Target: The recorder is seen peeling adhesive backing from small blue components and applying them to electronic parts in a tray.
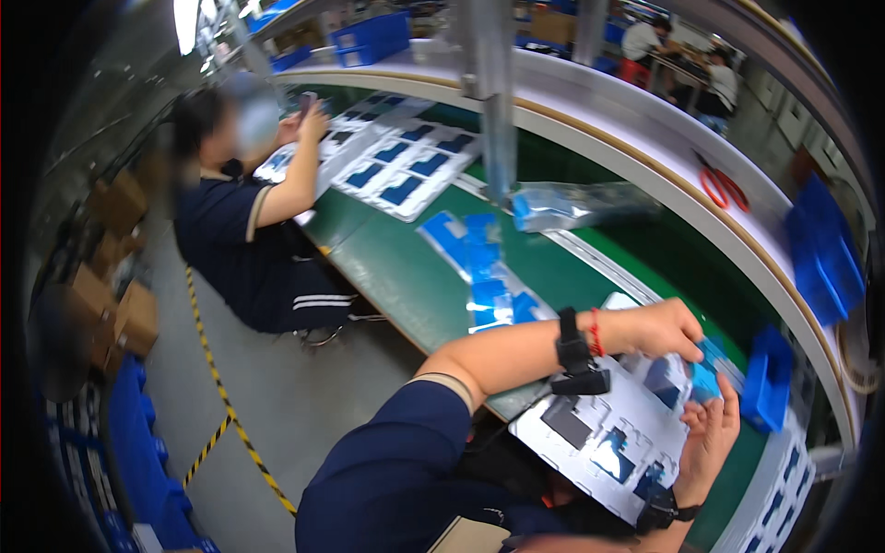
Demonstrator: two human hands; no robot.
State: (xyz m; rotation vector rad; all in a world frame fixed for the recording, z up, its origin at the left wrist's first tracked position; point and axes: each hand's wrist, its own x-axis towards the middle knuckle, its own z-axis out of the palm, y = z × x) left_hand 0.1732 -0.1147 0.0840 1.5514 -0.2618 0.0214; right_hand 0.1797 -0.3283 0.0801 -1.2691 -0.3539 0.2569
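Note:
My left hand [666,329] reaches across from the left, its fingers pinched on a small piece of blue film [706,378]. On the near side, my right hand [712,431] has its thumb and fingers closed on the lower part of the same film. Both hands are above the far right edge of a white tray [527,430], which sits tilted at the near edge of the bench. Dark flat pieces [567,421] lie in the tray's cutouts. Clear crumpled plastic [666,376] shows beside the blue film. My fingertips are partly hidden and slightly blurred.
Blue film sheets [489,300] lie on the green bench [387,253]. A clear plastic bag [581,205] rests by the metal post [498,120]. Red-handled scissors [722,184] lie on the shelf. A blue bin [767,380] stands right. Another person [244,217] sits left, near filled trays [406,198].

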